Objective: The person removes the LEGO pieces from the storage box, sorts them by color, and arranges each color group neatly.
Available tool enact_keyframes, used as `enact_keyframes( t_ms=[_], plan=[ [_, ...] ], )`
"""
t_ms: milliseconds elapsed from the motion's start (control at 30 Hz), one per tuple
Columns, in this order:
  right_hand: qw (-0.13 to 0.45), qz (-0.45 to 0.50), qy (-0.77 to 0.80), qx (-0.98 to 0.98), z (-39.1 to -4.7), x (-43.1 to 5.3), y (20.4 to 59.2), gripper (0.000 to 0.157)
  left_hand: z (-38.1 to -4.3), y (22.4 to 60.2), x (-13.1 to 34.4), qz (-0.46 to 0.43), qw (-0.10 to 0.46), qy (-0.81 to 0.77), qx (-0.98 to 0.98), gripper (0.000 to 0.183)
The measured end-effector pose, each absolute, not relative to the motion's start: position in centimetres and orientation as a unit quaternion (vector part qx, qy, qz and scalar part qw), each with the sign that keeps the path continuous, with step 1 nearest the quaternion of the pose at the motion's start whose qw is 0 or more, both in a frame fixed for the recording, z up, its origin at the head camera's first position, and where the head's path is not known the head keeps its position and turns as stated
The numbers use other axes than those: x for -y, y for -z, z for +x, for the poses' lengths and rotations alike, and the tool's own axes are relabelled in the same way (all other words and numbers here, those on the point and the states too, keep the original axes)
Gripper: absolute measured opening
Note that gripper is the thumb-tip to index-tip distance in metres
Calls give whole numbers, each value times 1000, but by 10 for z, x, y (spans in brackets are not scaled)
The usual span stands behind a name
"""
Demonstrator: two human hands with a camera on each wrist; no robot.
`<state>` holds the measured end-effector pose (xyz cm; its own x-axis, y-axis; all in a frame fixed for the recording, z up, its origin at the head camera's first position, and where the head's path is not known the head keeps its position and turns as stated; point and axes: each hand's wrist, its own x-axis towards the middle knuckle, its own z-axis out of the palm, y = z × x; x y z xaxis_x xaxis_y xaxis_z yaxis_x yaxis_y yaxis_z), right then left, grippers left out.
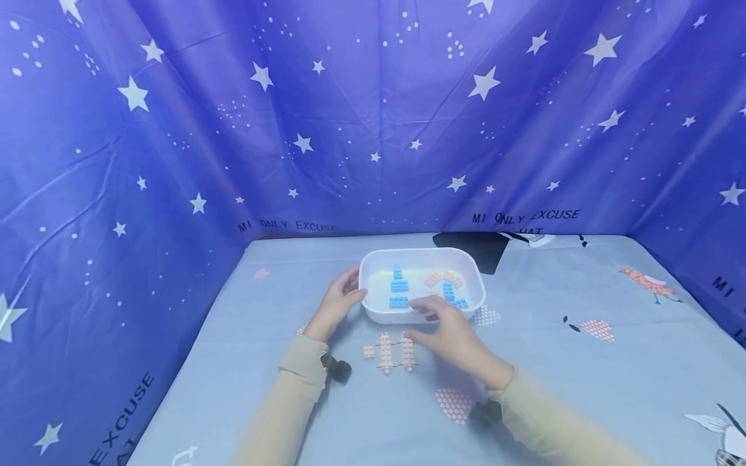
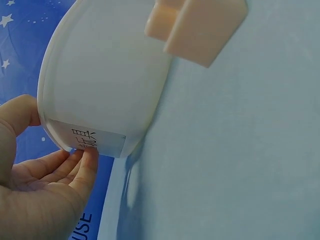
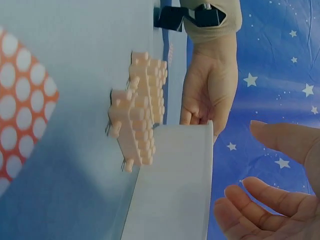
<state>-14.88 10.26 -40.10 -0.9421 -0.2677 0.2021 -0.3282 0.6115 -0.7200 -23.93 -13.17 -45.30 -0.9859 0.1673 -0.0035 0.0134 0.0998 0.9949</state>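
Note:
My left hand [image 1: 338, 304] holds the left end of a white plastic tub [image 1: 381, 318]. In the left wrist view its thumb lies at the rim and its fingertips touch the labelled outer wall [image 2: 111, 142]. My right hand [image 1: 451, 333] hovers at the tub's front rim, fingers spread and holding nothing. Inside the tub lie several blue bricks [image 1: 399, 286] and several peach bricks [image 1: 432, 279]. On the cloth before it, two long peach bricks with side pegs [image 1: 386, 353] [image 1: 408, 353] lie side by side. A small peach brick [image 1: 368, 351] sits left of them.
A grey-blue printed cloth [image 1: 553, 388] covers the table. Purple-blue star curtains [image 1: 379, 129] hang behind and at both sides. A black camera mount [image 1: 338, 369] sits on the left wrist and another [image 1: 486, 412] on the right.

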Motion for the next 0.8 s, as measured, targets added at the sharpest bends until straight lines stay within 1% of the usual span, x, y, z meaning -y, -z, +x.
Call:
enact_keyframes(
  t_ms=[233,333,633,800],
  plan=[
    [76,162,-405,896,-165,-110,401,49,-242,456,132,60,47,-661,-746,62],
    [84,157,-409,895,-172,-114,401,50,-242,456,131,59,44,-658,-750,61],
    [78,132,-397,905,-198,-128,395,51,-242,456,131,54,47,-657,-750,62],
    [55,115,-375,918,-219,-134,396,56,-243,457,131,53,47,-656,-751,62]
  ],
)
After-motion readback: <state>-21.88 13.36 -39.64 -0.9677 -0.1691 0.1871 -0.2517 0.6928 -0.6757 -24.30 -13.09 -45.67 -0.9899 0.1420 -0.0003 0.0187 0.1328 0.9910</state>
